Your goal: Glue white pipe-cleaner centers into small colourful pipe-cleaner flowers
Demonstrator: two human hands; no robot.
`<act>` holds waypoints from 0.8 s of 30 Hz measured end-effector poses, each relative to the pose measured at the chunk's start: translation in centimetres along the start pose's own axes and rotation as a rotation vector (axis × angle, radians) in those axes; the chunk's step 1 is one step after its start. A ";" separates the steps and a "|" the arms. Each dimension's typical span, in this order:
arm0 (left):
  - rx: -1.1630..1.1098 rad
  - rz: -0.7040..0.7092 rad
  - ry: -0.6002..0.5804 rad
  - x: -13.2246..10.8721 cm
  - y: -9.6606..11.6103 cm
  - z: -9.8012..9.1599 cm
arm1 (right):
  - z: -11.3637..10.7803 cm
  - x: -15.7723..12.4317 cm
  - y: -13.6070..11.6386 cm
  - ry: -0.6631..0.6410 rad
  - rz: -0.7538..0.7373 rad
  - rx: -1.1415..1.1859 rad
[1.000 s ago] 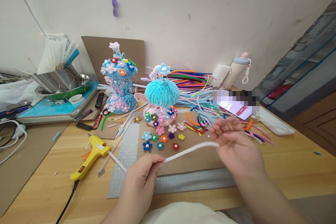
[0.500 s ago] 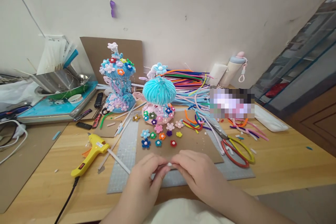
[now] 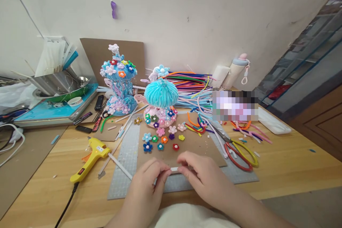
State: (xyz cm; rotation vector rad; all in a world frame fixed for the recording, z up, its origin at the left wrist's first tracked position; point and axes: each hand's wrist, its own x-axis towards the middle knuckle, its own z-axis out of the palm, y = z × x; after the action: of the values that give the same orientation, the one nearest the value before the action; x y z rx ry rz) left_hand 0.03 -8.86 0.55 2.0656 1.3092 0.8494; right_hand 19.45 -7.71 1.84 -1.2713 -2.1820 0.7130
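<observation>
A short white piece of pipe cleaner (image 3: pixel 174 169) is stretched level between my hands, above the front of the cardboard sheet. My left hand (image 3: pixel 151 180) pinches its left end between thumb and fingertips. At the other end, my right hand (image 3: pixel 197 171) has its thumb on the piece, with the index finger lifted slightly. Just beyond my fingers lie several small pipe-cleaner flowers, among them a dark blue flower (image 3: pixel 147 146), a teal flower (image 3: pixel 160 146) and a red flower (image 3: pixel 175 146). Behind them stands a turquoise domed pipe-cleaner piece (image 3: pixel 161 93) on a pink flowered base (image 3: pixel 158 123).
A yellow glue gun (image 3: pixel 91 160) lies at left, its black cord running forward. Red-and-yellow-handled scissors (image 3: pixel 242 155) rest at right. A taller blue flowered piece (image 3: pixel 120 71) stands behind left. Bundled pipe cleaners (image 3: pixel 187 83) lie at the back. Under the cardboard (image 3: pixel 197 146) is a grey mat (image 3: pixel 120 181).
My right fingertips have moved apart from my left ones and the right index finger has lifted, so more of the white piece shows between my hands. The view has shifted slightly.
</observation>
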 end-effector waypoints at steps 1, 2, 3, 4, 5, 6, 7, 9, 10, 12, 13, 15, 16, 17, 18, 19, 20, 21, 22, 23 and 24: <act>-0.008 -0.008 0.003 0.0 0.0 0.0 | 0.0 -0.1 -0.2 -0.029 -0.049 -0.011; -0.017 -0.018 0.006 0.1 0.0 -0.1 | 0.0 -0.1 -0.4 -0.045 -0.086 -0.031; -0.028 -0.030 0.010 0.1 -0.1 -0.1 | 0.0 -0.1 -0.5 -0.053 -0.112 -0.052; -0.043 -0.044 0.012 0.2 -0.1 0.0 | 0.0 -0.1 -0.5 -0.060 -0.126 -0.071; -0.062 -0.062 0.011 0.2 -0.2 0.0 | 0.0 -0.1 -0.5 -0.067 -0.132 -0.085; -0.088 -0.082 0.007 0.2 -0.2 0.1 | 0.1 0.0 -0.5 -0.071 -0.133 -0.095; -0.125 -0.107 0.001 0.2 -0.3 0.2 | 0.1 -0.1 -0.4 -0.070 -0.134 -0.101; -0.231 -0.177 -0.011 0.1 -0.4 0.3 | 0.1 -0.1 -0.3 -0.063 -0.131 -0.105; -0.287 -0.219 -0.015 0.1 -0.5 0.4 | 0.2 -0.2 -0.3 -0.057 -0.130 -0.105; -0.357 -0.294 -0.031 0.0 -0.4 0.5 | 0.1 -0.2 -0.3 -0.039 -0.138 -0.103; -0.355 -0.316 -0.038 0.0 -0.4 0.5 | 0.1 -0.2 -0.3 -0.031 -0.144 -0.098; -0.303 -0.314 -0.035 0.2 -0.2 0.4 | 0.1 -0.1 -0.4 -0.012 -0.157 -0.085; -0.276 -0.296 -0.022 0.3 -0.1 0.3 | 0.1 -0.1 -0.4 0.000 -0.155 -0.077; -0.261 -0.276 0.000 0.4 0.0 0.3 | 0.2 0.0 -0.3 0.019 -0.143 -0.067; -0.265 -0.261 0.024 0.5 0.1 0.2 | 0.2 0.0 -0.3 0.044 -0.123 -0.055; -0.292 -0.263 0.040 0.6 0.1 0.3 | 0.3 0.0 -0.2 0.073 -0.102 -0.041; -0.344 -0.293 0.043 0.8 0.1 0.3 | 0.4 0.0 -0.1 0.103 -0.085 -0.026; -0.415 -0.348 0.034 0.9 0.1 0.4 | 0.5 0.0 0.0 0.129 -0.075 -0.014; -0.501 -0.415 0.014 0.9 0.0 0.4 | 0.5 0.0 0.1 0.149 -0.075 -0.007; -0.589 -0.480 -0.015 1.0 0.0 0.5 | 0.6 0.0 0.2 0.166 -0.082 -0.005; -0.671 -0.535 -0.042 1.1 0.0 0.6 | 0.6 0.0 0.3 0.179 -0.089 -0.007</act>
State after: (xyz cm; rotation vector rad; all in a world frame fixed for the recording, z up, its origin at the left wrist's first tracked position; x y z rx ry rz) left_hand 0.83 -7.92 0.43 1.1388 1.2414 0.8355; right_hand 19.25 -7.72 1.17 -1.1852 -2.0827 0.5352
